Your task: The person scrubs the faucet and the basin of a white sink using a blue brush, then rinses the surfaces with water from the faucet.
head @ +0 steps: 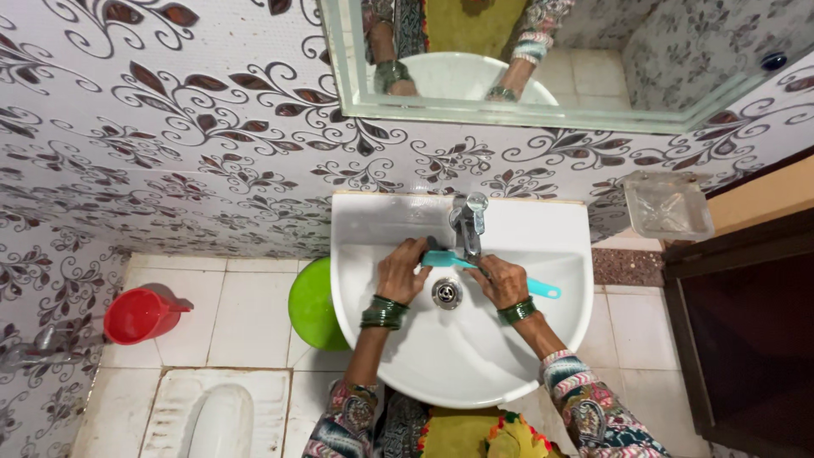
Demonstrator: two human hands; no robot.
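Note:
Both my hands are inside a white wall-mounted sink (526, 339), just under its chrome tap (468, 222). My right hand (500, 280) grips a teal brush (543, 289) by the middle of its handle, whose end sticks out to the right. My left hand (403, 271) is closed on the brush's head end, near the dark bristles. The sink's drain (446, 293) lies between my wrists. Green bangles ring both wrists.
A mirror (543, 59) hangs above the sink on patterned tiles. A clear soap dish (668, 205) is fixed at the right. A green bucket (312, 305) stands under the sink's left side, a red jug (136, 315) farther left, a squat toilet (212, 416) below, a dark door (746, 339) at right.

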